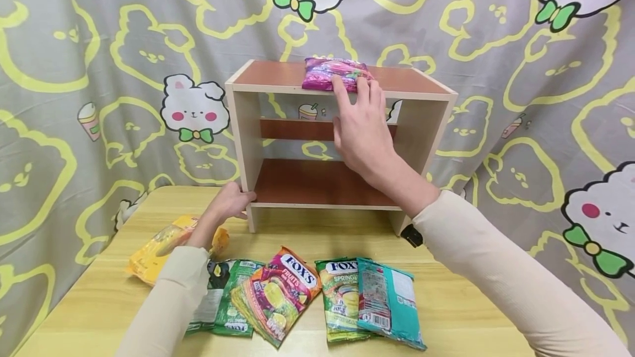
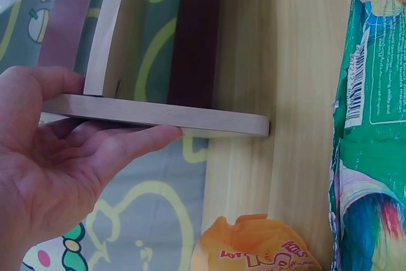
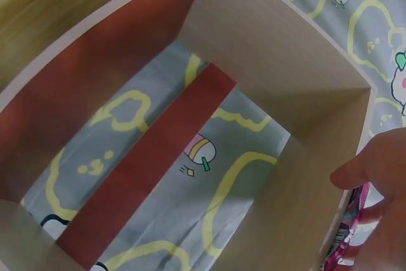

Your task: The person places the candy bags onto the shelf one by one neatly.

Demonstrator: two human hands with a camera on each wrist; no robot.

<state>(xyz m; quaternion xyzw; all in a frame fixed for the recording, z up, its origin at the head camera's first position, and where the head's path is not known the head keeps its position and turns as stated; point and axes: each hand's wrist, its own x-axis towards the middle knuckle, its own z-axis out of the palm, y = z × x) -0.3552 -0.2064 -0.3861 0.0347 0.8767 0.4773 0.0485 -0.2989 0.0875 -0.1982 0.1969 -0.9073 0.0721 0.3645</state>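
A small wooden shelf (image 1: 307, 183) with brown boards and pale side panels stands on the table. My left hand (image 1: 229, 203) grips its left side panel low down, thumb on the inner side and fingers (image 2: 146, 139) along the outer face. On the shelf's top board lies a purple-pink candy bag (image 1: 324, 73). The fingers of my right hand (image 1: 364, 131) reach over the top's front edge and touch that bag, while the thumb (image 3: 355, 172) stays in front of the edge. Part of the bag is hidden behind the fingers.
In front of the shelf lie a green candy bag (image 1: 218, 296), an orange-purple Fox's bag (image 1: 283, 296), a yellow-green Fox's bag (image 1: 339, 291) and a teal bag (image 1: 392, 302) overlapping it. A yellow bag (image 1: 159, 249) lies by my left forearm. A patterned curtain (image 1: 496, 70) hangs behind.
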